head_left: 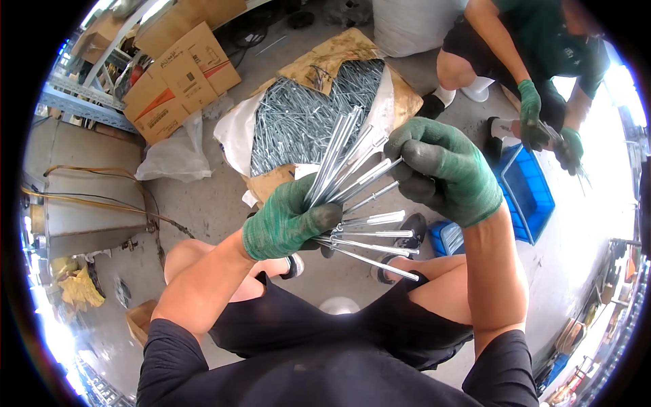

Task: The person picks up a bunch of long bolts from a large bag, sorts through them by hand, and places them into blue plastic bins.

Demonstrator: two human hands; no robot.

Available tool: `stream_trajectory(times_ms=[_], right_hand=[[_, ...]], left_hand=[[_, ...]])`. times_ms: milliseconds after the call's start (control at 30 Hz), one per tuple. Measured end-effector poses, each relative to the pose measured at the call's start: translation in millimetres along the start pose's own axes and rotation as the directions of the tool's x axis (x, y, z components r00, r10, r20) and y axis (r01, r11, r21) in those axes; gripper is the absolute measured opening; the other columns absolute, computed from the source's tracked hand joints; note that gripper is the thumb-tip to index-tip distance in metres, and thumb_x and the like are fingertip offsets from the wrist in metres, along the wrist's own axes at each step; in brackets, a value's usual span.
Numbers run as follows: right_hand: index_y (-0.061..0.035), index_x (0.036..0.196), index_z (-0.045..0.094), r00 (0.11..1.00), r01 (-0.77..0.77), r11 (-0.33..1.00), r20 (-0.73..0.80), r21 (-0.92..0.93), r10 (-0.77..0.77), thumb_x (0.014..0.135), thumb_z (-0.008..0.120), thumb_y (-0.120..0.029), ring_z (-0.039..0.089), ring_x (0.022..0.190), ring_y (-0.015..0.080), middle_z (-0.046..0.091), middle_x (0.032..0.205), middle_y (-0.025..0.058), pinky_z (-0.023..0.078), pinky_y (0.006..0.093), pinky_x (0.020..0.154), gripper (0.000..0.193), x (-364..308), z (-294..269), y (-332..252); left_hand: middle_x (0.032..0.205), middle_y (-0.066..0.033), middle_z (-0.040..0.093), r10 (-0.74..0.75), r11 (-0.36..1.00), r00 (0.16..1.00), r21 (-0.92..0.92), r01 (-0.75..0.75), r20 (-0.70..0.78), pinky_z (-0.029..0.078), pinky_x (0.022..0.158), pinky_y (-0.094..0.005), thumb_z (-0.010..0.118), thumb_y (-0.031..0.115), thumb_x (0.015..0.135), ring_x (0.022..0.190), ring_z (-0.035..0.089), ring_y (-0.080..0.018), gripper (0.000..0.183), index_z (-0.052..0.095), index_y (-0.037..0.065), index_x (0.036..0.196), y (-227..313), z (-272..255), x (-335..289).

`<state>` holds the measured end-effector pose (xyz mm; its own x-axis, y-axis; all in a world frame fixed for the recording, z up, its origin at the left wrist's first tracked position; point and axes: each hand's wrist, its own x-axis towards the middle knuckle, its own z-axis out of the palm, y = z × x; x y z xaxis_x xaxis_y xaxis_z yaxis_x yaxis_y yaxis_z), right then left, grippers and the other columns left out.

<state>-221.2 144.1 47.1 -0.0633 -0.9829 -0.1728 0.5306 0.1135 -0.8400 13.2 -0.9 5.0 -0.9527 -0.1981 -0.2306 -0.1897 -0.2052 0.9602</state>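
My left hand (285,220), in a green glove with dark fingertips, is closed round a bunch of thin silver metal rods (339,156). They fan out up and to the right from the fist, and some carry a thicker sleeve near the end. My gloved right hand (447,173) is curled with thumb and fingers together at the tip of one rod; its fingers partly hide that end. Beyond both hands, a large heap of similar metal rods (308,125) lies in an opened sack with torn brown paper (339,54) around it.
A co-worker (536,74) in green gloves crouches at the far right, holding rods above a blue crate (525,197). A smaller blue container (447,237) stands near my right knee. Cardboard boxes (180,85) and a metal cabinet (88,190) with hoses are on the left; a white sack (410,27) stands behind.
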Motion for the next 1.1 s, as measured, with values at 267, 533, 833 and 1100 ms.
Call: stream_trajectory(times_ms=[267,533,833,1100], right_hand=[[-0.0051,0.104,0.062,0.999,-0.019,0.996,-0.046,0.091,0.023,0.087,0.068,-0.024,0.036,0.054,0.0042,0.05,0.07,-0.0039,0.025,0.0209,0.048,0.026,5,2,11],[-0.0036,0.11,0.065,0.985,0.051,0.982,-0.155,-0.18,-0.08,0.087,0.073,-0.027,0.039,0.057,0.0026,0.051,0.073,-0.0059,0.028,0.0197,0.052,0.033,-3,11,5],[-0.003,0.094,0.061,0.982,0.146,0.984,-0.108,-0.104,-0.157,0.087,0.069,-0.024,0.039,0.056,0.0054,0.049,0.069,-0.0029,0.03,0.0216,0.05,0.024,0,12,10],[-0.0055,0.088,0.059,0.988,0.108,0.994,-0.111,-0.007,-0.108,0.089,0.066,-0.027,0.036,0.05,0.0064,0.048,0.066,-0.0016,0.026,0.0226,0.046,0.022,1,5,18]], left_hand=[[0.086,0.0014,0.058,0.039,0.998,0.999,0.044,-0.039,-0.007,0.044,0.068,-0.0277,0.067,0.044,0.096,0.078,0.05,-0.0087,0.043,0.061,0.002,0.102,3,7,4],[0.088,-0.0047,0.061,-0.093,0.994,0.996,-0.057,0.092,-0.004,0.058,0.057,-0.0291,0.067,0.049,0.094,0.068,0.064,-0.0137,0.054,0.055,0.001,0.117,6,6,5],[0.089,-0.0031,0.06,-0.101,0.993,0.994,-0.062,0.098,-0.051,0.057,0.055,-0.0269,0.063,0.049,0.097,0.068,0.063,-0.0119,0.049,0.056,0.005,0.118,5,4,2],[0.095,0.0003,0.057,-0.092,0.994,0.993,-0.062,0.087,-0.076,0.054,0.056,-0.0258,0.064,0.044,0.097,0.072,0.06,-0.0092,0.059,0.043,0.01,0.141,8,10,-1]])
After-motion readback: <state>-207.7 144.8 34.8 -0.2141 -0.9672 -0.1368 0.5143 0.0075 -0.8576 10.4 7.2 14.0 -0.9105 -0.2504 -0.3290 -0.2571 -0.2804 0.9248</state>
